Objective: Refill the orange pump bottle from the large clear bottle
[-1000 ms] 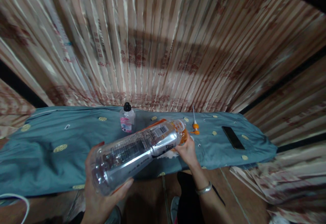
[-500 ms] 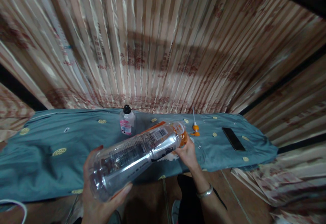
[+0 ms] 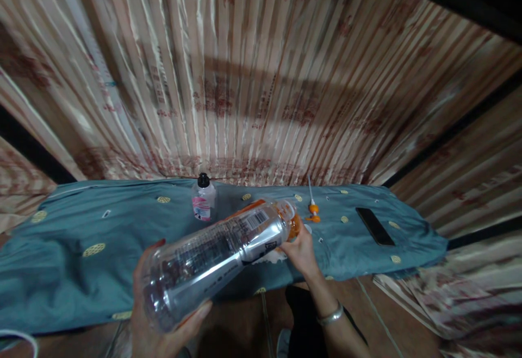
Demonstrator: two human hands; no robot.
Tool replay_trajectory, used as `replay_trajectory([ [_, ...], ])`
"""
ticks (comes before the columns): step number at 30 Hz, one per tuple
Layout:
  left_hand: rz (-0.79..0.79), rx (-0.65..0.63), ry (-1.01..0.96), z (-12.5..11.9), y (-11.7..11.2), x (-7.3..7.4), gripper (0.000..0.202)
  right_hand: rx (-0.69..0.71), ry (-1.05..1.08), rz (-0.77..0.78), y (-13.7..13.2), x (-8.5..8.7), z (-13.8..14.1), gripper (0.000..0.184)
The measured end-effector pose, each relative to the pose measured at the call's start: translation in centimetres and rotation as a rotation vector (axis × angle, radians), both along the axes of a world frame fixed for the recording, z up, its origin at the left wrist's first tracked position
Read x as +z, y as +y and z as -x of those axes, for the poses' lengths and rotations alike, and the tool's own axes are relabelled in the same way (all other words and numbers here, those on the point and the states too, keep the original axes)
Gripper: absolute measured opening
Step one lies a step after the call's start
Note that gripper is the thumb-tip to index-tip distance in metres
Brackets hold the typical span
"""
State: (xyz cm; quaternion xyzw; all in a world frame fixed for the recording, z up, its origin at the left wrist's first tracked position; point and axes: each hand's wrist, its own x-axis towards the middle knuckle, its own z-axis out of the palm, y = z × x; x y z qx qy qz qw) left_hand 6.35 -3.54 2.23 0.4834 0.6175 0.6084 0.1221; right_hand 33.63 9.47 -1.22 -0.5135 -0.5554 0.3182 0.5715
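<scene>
A large clear plastic bottle [image 3: 212, 257] with a barcode and dark print lies tilted across the middle, its neck end up and to the right. Around its base end is my left hand [image 3: 163, 320], closed on it. My right hand [image 3: 302, 249] is closed on an orange see-through container [image 3: 294, 226] right at the clear bottle's neck. Most of that container is hidden behind the bottle and my fingers. Below the neck, a white crumpled piece [image 3: 273, 255] partly shows on the cloth.
A black-capped bottle with a pink label [image 3: 203, 203] stands on the teal patterned cloth [image 3: 65, 271]. An orange pump head with a pale tube [image 3: 313, 209] and a black phone [image 3: 374, 226] lie to the right. Striped curtains [image 3: 244, 75] hang behind and beside.
The whole view has shifted slightly, with the cloth and things on it a little lower in the picture. Both hands keep their hold, the bottle at nearly the same tilt.
</scene>
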Motion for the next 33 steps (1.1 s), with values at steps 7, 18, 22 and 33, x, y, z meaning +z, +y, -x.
replay_trajectory([
  [7,-0.001,0.008,-0.008,-0.18,0.05,0.13,0.098,-0.030,-0.016,0.024,-0.03,-0.18,0.10,0.061],
  [18,0.012,-0.004,-0.043,0.10,0.00,-0.20,0.101,-0.032,-0.030,0.012,0.06,-0.49,-0.10,0.058],
  [22,0.026,-0.015,-0.073,0.00,0.02,0.03,0.098,-0.002,0.007,0.007,0.02,-0.41,-0.08,0.056],
  [33,0.041,-0.010,-0.114,-0.16,-0.07,0.17,0.097,0.012,0.002,0.014,0.15,-0.61,-0.23,0.067],
])
